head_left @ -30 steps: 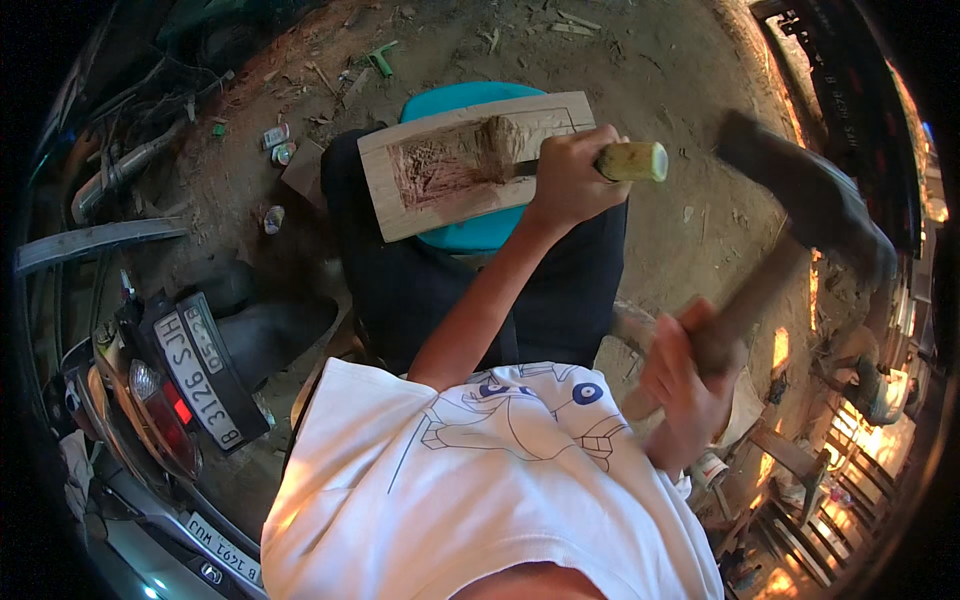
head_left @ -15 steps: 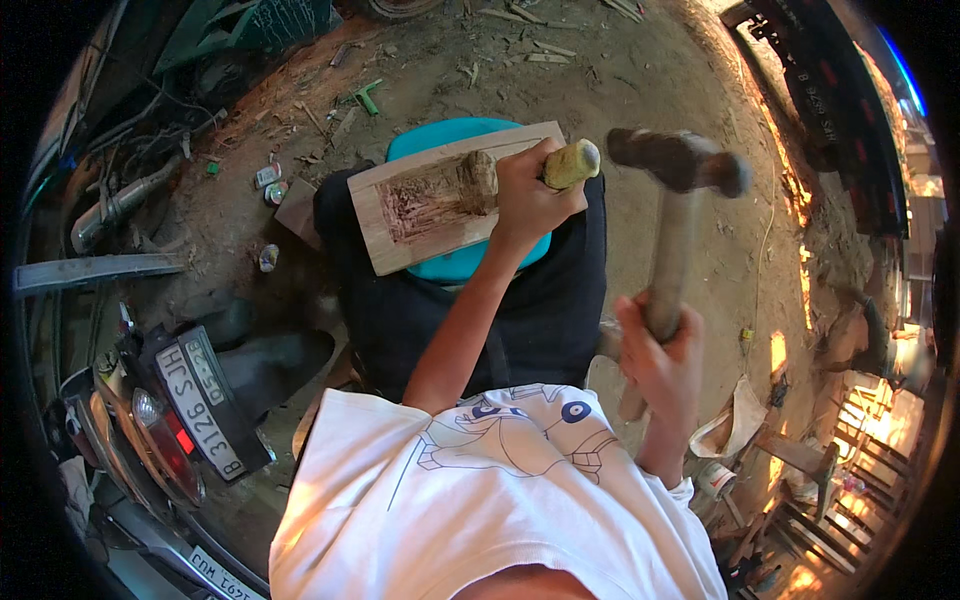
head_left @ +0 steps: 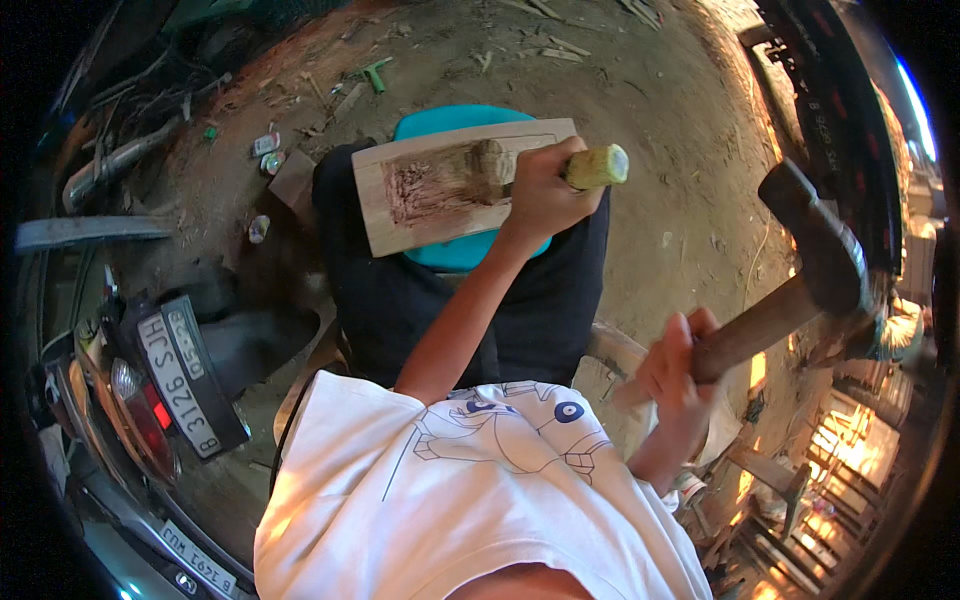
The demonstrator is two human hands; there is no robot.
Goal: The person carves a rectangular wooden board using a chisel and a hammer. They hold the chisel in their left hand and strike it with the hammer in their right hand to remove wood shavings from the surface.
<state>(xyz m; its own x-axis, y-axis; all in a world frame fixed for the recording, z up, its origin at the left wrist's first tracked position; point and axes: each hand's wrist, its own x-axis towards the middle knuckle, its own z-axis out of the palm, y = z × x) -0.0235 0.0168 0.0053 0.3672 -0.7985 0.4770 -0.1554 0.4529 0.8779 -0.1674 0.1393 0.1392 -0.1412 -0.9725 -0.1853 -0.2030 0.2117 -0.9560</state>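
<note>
My left hand (head_left: 548, 195) is closed around the yellow handle (head_left: 598, 167) of what looks like a chisel; its tip is mostly hidden behind the fist. Below that fist lies a pale wooden board (head_left: 385, 235) with a rough, dark hollow (head_left: 430, 190) cut into it. A brown rounded lump (head_left: 488, 168) shows beside the fist. The board rests tilted on a teal stool seat (head_left: 455, 256) between my knees. Out to the right, my right hand (head_left: 680, 375) grips a hammer (head_left: 755, 330) by its wooden handle, the metal head swung away from the chisel.
A motorbike's rear (head_left: 150, 400) stands at the left, with a grey metal bar (head_left: 95, 232) beyond it. Small cans (head_left: 266, 145) and a green plastic tool (head_left: 375, 75) lie on the dirt floor. Slatted wood (head_left: 840, 450) is at the lower right, a dark vehicle body (head_left: 840, 120) at the upper right.
The hammer has swung right and away from the chisel, its head now tipped outward. My left hand still holds the chisel at the board. The whole view has shifted slightly.
</note>
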